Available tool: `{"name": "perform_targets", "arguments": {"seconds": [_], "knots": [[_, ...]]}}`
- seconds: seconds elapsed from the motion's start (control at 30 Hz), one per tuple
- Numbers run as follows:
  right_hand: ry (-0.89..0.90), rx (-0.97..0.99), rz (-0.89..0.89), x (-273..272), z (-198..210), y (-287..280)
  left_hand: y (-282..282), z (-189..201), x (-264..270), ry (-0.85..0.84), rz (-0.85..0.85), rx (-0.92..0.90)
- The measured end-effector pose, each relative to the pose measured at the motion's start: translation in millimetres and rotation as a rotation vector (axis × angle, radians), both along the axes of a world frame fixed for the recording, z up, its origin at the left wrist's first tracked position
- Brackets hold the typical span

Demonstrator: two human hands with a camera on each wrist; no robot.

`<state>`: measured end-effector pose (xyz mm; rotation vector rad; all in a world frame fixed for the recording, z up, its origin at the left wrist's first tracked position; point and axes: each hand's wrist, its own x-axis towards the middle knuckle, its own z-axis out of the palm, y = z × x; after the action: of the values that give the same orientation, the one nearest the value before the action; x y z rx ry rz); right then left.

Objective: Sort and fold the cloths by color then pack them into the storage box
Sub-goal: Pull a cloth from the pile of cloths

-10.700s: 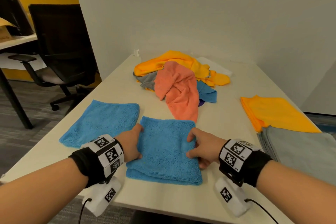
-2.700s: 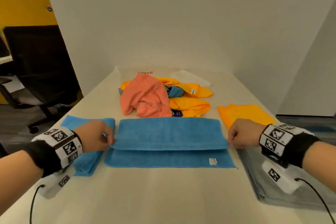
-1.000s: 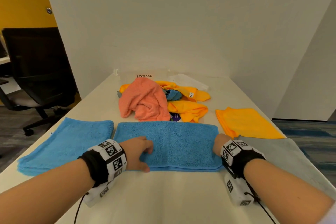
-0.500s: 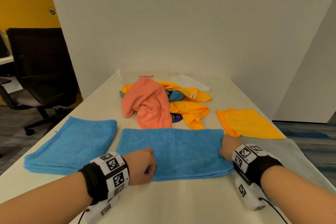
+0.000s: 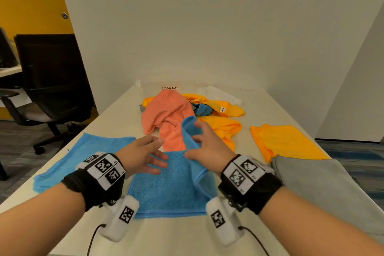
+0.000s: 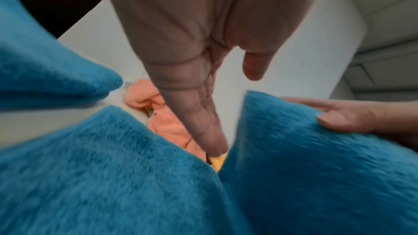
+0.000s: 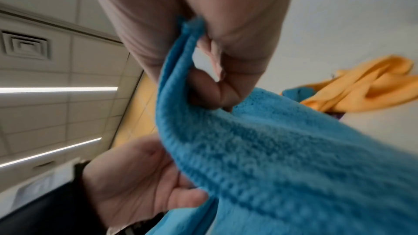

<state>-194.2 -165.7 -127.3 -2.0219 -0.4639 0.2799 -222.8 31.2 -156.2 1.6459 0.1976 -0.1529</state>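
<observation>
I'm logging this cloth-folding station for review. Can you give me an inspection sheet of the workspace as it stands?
Surface: white table, long, against a wall.
Job's things: blue cloth mid-fold; folded blue cloth at left; folded orange cloth and grey cloth at right; unsorted pile; box labelled STORAGE behind it.
Clutter: nothing seen.
Hands: right hand pinches the blue cloth's lifted end; left hand open over it.
Cables: wrist-camera leads trailing off the table's near edge.
Surroundings: office chair, yellow wall.
</observation>
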Motion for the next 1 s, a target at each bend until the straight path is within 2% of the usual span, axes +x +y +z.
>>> {"name": "perform_targets", "arguments": {"seconds": [0.1, 0.17, 0.27, 0.4, 0.47, 0.57, 0.7, 1.0], "knots": [[0.151, -0.002, 0.145, -9.3, -13.4, 33.8, -2.0, -8.9, -3.5, 0.044, -0.033, -0.093], [0.29, 0.005, 0.221, -12.7, -21.2, 45.5, 4.3, -20.3, -3.3, 0.032, -0.052, -0.063], [0.365, 0.031, 0.24, -9.7, -29.9, 46.1, 16.4, -29.9, -3.4, -0.049, -0.106, 0.33], [0.244, -0.014, 0.121, 3.0, -34.5, 29.3, 26.8, -28.0, -5.4, -0.128, -0.162, 0.69], [0.093, -0.154, 0.071, 12.9, -38.6, 17.3, 32.6, -25.3, -7.5, -0.134, -0.163, 0.793], [-0.064, -0.426, 0.081, 24.6, -45.0, 0.4, 39.6, -23.8, -10.5, -0.122, -0.161, 0.855], [-0.093, -0.65, 0.174, 23.1, -49.3, -9.9, 43.6, -24.5, -14.6, -0.084, -0.179, 0.867], [-0.141, -0.798, 0.276, 16.4, -60.3, -9.8, 35.6, -29.7, -17.6, 0.102, -0.281, 1.06]]}}
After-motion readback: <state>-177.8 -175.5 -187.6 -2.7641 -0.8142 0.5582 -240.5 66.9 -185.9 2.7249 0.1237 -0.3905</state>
